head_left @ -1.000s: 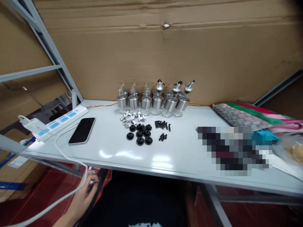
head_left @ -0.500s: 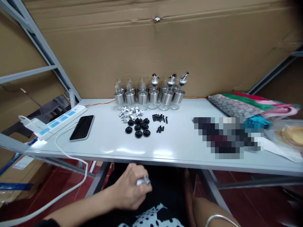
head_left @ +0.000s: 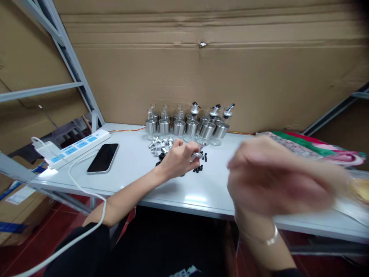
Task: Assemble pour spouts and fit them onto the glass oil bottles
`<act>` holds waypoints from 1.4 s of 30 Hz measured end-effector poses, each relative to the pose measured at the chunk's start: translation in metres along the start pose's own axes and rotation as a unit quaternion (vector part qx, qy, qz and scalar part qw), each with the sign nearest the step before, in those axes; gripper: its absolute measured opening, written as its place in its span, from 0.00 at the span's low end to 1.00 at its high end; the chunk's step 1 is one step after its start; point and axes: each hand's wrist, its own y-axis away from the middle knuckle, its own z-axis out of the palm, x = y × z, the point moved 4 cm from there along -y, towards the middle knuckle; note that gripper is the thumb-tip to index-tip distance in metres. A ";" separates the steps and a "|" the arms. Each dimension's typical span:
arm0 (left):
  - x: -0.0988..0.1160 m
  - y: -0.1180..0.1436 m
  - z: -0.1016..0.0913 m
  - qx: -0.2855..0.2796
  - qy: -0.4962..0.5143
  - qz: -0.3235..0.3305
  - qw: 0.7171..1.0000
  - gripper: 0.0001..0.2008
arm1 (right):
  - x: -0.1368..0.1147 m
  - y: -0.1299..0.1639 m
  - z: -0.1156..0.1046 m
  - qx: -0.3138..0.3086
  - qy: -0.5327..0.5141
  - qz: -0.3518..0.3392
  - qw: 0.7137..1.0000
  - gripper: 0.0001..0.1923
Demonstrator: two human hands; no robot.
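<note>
My left hand (head_left: 179,157) is above the middle of the table, its fingers closed on a silver pourer spout (head_left: 197,155). Just past it lie small black levers (head_left: 205,157) and, nearer to me, small black caps (head_left: 198,168). Black round stoppers (head_left: 162,156) are mostly hidden behind the hand. A pile of silver spout parts (head_left: 158,145) sits farther back. Raised close to the camera on the right is my right hand (head_left: 276,177), with a bracelet at its wrist. Motion smears its fingers, so I cannot tell what they hold, if anything.
Glass bottles with metal sleeves (head_left: 179,129) stand in rows at the back, three topped with pourers. On the left are a phone (head_left: 103,158) and a power strip (head_left: 82,145) with a white cable. Colourful fabric (head_left: 314,148) lies at the right. Cardboard (head_left: 161,73) backs the table.
My left hand has moved from above my lap up over the table, still holding the silver spout. My right hand has risen from low beside my lap into view. The camera view has tilted up.
</note>
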 end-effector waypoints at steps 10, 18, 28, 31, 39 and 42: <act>-0.021 -0.007 -0.005 0.081 -0.157 0.084 0.981 0.07 | 0.073 -0.046 0.054 0.070 0.009 -0.043 0.997 0.15; -0.025 0.004 -0.008 0.046 -0.209 0.093 0.972 0.07 | 0.069 -0.043 0.050 0.045 -0.001 -0.095 0.994 0.11; -0.028 0.006 -0.004 0.031 -0.218 0.035 0.975 0.04 | 0.089 -0.047 0.060 -0.103 -0.066 0.058 0.991 0.17; -0.033 0.007 0.001 0.005 -0.239 0.027 0.971 0.02 | 0.103 -0.046 0.068 -0.168 -0.153 0.150 0.962 0.20; -0.039 0.012 0.007 -0.008 -0.150 0.006 0.989 0.11 | 0.121 -0.045 0.072 -0.190 -0.284 0.205 0.918 0.23; -0.039 0.014 0.010 -0.056 -0.109 0.023 0.992 0.16 | 0.118 -0.045 0.070 -0.185 -0.289 0.206 0.916 0.23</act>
